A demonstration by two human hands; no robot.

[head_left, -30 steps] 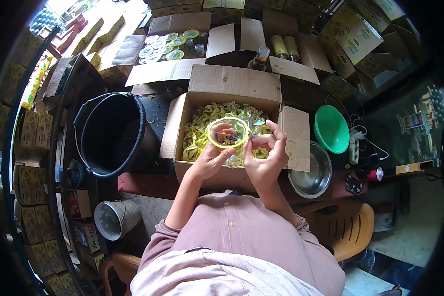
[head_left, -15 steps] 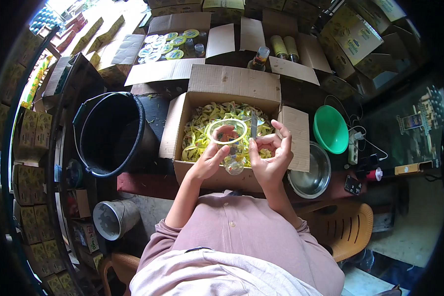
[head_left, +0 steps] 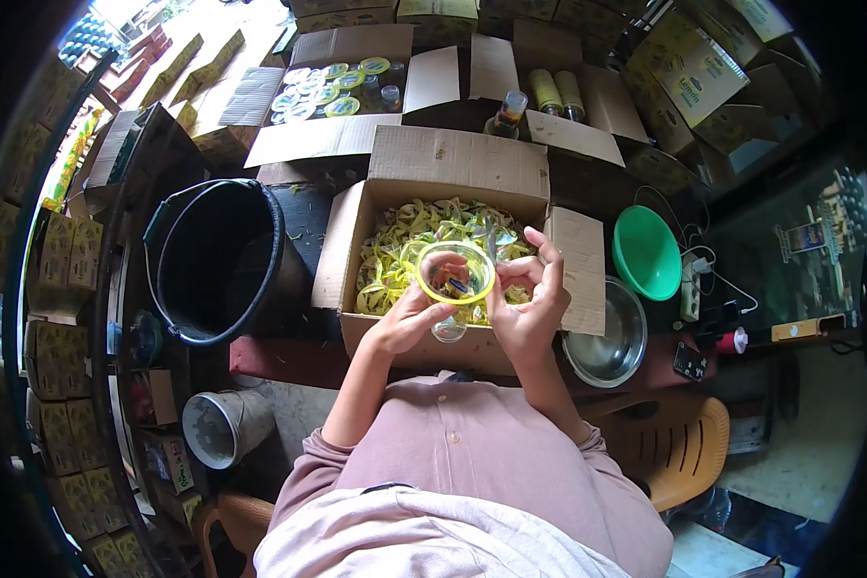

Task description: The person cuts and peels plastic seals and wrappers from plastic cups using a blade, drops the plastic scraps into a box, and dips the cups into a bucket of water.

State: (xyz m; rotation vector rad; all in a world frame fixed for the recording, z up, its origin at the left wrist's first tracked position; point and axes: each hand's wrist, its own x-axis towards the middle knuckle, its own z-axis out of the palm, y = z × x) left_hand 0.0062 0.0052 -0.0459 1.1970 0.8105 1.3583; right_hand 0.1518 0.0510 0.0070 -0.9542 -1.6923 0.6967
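My left hand [head_left: 407, 323] is closed round a clear plastic cup [head_left: 464, 285] with a yellow rim, its mouth tilted towards me. A rounded clear piece [head_left: 449, 329] shows just below the cup; I cannot tell whether it is the cup's base. In my right hand [head_left: 532, 313], a narrow knife [head_left: 491, 239] is pinched upright, its blade beside the rim. My right fingers are partly raised. Both hands are above an open cardboard box [head_left: 458, 154] filled with yellow-green plastic strips [head_left: 387, 243].
A black bucket [head_left: 277, 226] stands left of the box. At right are a green bowl [head_left: 647, 252] and a steel bowl [head_left: 618, 337]. Behind, a carton [head_left: 318, 135] holds several lidded cups [head_left: 342, 106], with a bottle [head_left: 507, 114] nearby. An orange chair [head_left: 689, 438] is at lower right.
The cup has tipped so its mouth faces me more, and it has shifted slightly right and down. The knife blade has turned slightly beside the rim.
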